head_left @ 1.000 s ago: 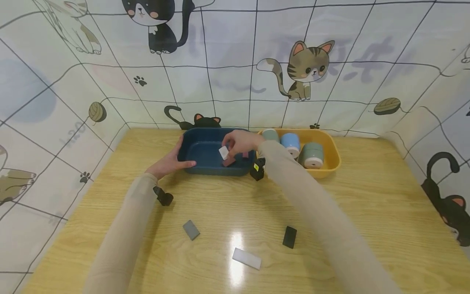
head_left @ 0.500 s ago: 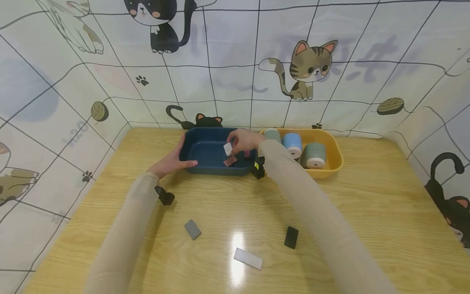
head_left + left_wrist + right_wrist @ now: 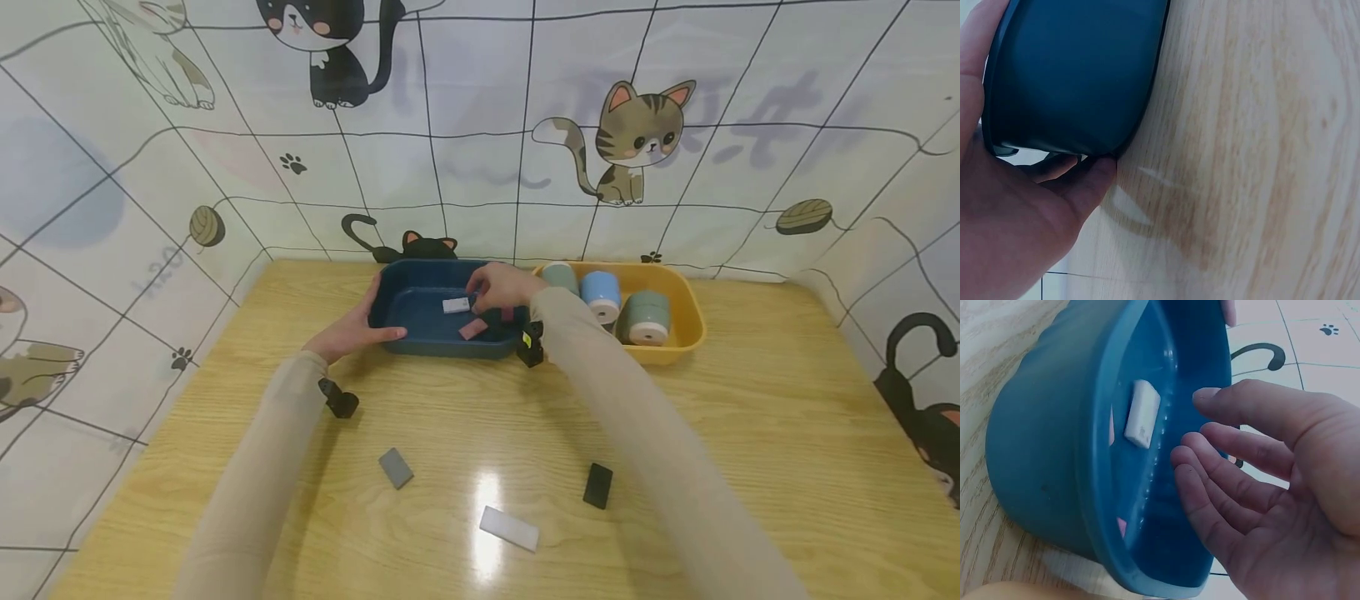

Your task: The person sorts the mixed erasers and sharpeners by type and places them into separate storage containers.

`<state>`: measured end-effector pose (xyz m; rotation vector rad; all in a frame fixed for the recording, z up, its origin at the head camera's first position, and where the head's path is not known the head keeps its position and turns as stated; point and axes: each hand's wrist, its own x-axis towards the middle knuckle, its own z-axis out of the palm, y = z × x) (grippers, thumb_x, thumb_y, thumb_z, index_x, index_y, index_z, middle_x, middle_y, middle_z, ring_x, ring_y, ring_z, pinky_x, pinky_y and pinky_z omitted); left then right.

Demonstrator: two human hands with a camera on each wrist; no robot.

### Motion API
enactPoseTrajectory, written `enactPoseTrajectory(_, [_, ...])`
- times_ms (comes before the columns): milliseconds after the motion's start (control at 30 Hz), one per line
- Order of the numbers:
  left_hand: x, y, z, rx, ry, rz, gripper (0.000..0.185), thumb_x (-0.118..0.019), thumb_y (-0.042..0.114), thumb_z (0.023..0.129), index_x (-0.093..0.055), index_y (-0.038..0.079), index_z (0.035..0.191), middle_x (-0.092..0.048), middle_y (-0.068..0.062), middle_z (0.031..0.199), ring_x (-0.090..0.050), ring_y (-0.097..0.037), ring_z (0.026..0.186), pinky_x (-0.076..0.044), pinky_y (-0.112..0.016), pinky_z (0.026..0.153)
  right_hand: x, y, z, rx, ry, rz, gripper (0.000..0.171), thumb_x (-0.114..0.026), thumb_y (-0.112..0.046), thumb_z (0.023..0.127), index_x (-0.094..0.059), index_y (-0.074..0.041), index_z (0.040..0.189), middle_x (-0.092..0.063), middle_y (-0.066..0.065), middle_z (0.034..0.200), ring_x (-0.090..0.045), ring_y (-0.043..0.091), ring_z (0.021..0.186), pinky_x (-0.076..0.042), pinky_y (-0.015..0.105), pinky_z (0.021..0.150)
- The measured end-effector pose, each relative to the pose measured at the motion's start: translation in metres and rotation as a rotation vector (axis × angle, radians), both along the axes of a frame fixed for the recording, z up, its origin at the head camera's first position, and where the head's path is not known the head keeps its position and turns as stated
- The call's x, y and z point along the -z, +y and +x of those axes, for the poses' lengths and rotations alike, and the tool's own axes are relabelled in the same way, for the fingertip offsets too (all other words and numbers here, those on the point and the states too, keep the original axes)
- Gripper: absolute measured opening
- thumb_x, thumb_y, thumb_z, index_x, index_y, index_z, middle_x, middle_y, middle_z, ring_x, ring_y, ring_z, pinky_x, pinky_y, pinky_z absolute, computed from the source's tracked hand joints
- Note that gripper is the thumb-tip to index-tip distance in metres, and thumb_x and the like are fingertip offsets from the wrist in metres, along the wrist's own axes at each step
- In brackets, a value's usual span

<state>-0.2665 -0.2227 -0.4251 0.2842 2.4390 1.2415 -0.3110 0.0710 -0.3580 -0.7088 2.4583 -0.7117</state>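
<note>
White block [image 3: 455,305] lies flat on the floor of the blue tray [image 3: 420,346], just beside the fingertips of the right hand [image 3: 504,286] and on their left, its long axis running roughly left to right across the tray in the head view. In the right wrist view the same white block [image 3: 1142,414] sits free of the fingers [image 3: 1235,447], which are spread and only loosely bent, holding nothing. The right hand is clearly the nearer one. A pink block [image 3: 472,328] rests in the tray close by, toward the near wall. The left hand [image 3: 347,333] holds the tray's left end, thumb along the near wall and fingers over the rim. On the wooden table [image 3: 750,433] nearer the person lie a grey block [image 3: 395,467], a black block [image 3: 597,486] and a long white block [image 3: 509,528], well apart from both hands
</note>
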Motion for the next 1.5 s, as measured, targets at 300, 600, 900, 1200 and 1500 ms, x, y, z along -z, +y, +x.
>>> enactPoseTrajectory(300, [-0.011,0.003,0.003,0.006,-0.015,-0.003,0.110,-0.070,0.025,0.089,0.020,0.022,0.152,0.016,-0.014,0.158,0.009,-0.034,0.144,-0.004,-0.055,0.113,-0.009,0.001,0.009,-0.042,-0.006,-0.021,0.040,-0.065,-0.012,0.090,-0.058,-0.001,0.128,-0.065,0.012,0.107,-0.062,0.028,0.092,-0.049,0.037,0.082])
enactPoseTrajectory(600, [-0.005,0.001,0.003,0.012,0.011,-0.009,0.111,-0.071,0.034,0.088,0.020,0.027,0.152,0.014,-0.011,0.159,0.007,-0.031,0.145,-0.005,-0.054,0.113,-0.009,0.008,0.019,-0.065,-0.007,-0.044,0.037,-0.061,-0.010,0.091,-0.058,-0.002,0.127,-0.063,0.009,0.103,-0.060,0.028,0.079,-0.048,0.030,0.065])
enactPoseTrajectory(900, [-0.004,0.001,0.002,0.007,0.016,-0.030,0.113,-0.072,0.038,0.087,0.021,0.029,0.151,0.014,-0.011,0.159,0.005,-0.034,0.145,-0.007,-0.056,0.112,-0.010,0.020,0.025,-0.080,0.029,-0.116,0.031,-0.063,-0.007,0.087,-0.061,-0.002,0.118,-0.061,0.009,0.099,-0.059,0.021,0.084,-0.050,0.030,0.071])
enactPoseTrajectory(1200, [-0.004,0.001,0.002,0.002,-0.009,-0.003,0.112,-0.072,0.036,0.087,0.020,0.030,0.151,0.015,-0.010,0.159,0.007,-0.034,0.144,-0.006,-0.058,0.112,-0.011,0.025,0.038,-0.082,0.022,-0.196,0.029,-0.063,-0.007,0.088,-0.062,-0.003,0.118,-0.063,0.009,0.101,-0.059,0.022,0.097,-0.047,0.033,0.085])
enactPoseTrajectory(1500, [-0.005,0.002,0.004,0.000,-0.009,0.017,0.112,-0.072,0.037,0.088,0.020,0.030,0.151,0.015,-0.010,0.159,0.008,-0.033,0.144,-0.005,-0.059,0.111,-0.006,0.027,0.051,-0.122,0.026,-0.275,0.028,-0.063,-0.007,0.089,-0.063,-0.002,0.117,-0.065,0.010,0.107,-0.059,0.019,0.097,-0.048,0.032,0.087])
